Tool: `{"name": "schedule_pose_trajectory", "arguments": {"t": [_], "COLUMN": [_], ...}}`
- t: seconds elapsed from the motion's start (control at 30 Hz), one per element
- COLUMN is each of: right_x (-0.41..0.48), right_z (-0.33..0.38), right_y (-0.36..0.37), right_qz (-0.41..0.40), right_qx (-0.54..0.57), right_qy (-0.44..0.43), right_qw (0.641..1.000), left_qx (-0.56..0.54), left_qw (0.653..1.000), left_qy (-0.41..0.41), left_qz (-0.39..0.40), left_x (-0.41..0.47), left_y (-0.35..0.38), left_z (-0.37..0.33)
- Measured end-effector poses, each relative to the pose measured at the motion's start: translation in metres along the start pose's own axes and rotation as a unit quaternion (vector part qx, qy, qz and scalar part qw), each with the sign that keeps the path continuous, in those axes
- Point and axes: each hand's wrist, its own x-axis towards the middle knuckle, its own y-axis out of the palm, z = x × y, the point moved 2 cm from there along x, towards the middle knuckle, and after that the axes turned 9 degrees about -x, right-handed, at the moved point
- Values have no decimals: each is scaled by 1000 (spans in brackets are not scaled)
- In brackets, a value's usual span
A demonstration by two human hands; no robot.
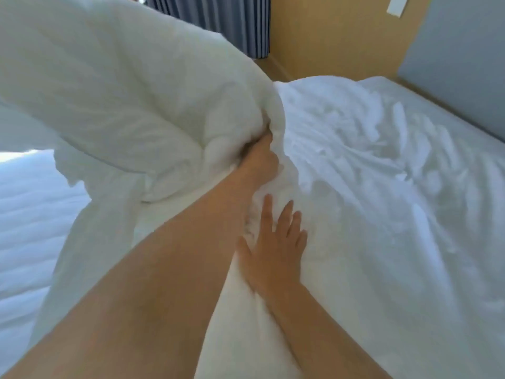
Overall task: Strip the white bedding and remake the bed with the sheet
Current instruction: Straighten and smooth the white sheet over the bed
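Room bg: tan walls, grey-blue curtain, daylight from the left

Going off the fingers (285, 214) of the right hand (270, 258): straight up past the fingertips, at the top edge, there's a pleated grey-blue curtain (218, 20), hem showing at its lower right. Just right of that is a tan wall (328, 36) w/ a matching skirting strip (280, 65) along the bottom. Far up-right of the fingers a flat grey panel (459, 64) covers the wall, w/ tan trim (437, 90) under it. A small white strip (397, 5) sits tilted on the wall by the top edge. Way left of the fingers is the brightest patch of daylight (19, 155), cool and bluish. Pic's a bit blurry tbh.
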Motion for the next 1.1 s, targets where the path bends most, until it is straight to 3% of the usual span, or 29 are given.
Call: {"name": "schedule_pose_trajectory", "arguments": {"t": [0.1,0.17,0.37,0.47,0.53,0.6,0.67,0.73,0.77,0.83,0.9,0.93,1.0,1.03,1.1], "right_x": [-12,-9,4,4,-2,-12,-30,-59,-77,-123,-174,-201,-258,-286,-337], "right_z": [-26,-30,-34,-32,-29,-25,-17,5,20,58,103,125,168,185,208], "right_y": [57,85,117,106,92,72,54,39,32,17,10,15,42,57,83], "right_qz": [71,90,85,96,75,72,63,1,-23,-66,-113,-112,21,102,206], "right_qx": [40,60,76,-8,-59,-22,40,67,81,90,42,23,29,42,112], "right_qy": [44,53,50,35,25,60,88,74,52,-25,-133,-187,-221,-189,-37], "right_qw": [996,993,992,995,995,995,993,995,995,993,984,976,975,976,971], "left_qx": [95,135,189,173,62,11,61,163,222,271,170,95,-19,-49,-157], "left_qw": [984,971,954,955,973,986,989,974,964,948,929,917,916,922,915], "left_qy": [10,14,21,7,-7,42,116,153,114,-97,-308,-375,-400,-382,-345], "left_qz": [147,195,232,239,223,161,68,-48,-97,-136,-116,-94,-8,45,141], "left_x": [2,5,0,-45,-99,-167,-235,-289,-311,-348,-377,-390,-417,-430,-462], "left_y": [66,88,102,85,54,1,-61,-115,-139,-178,-203,-209,-210,-206,-192], "left_z": [54,93,104,89,90,98,114,151,173,221,265,279,297,299,298]}}
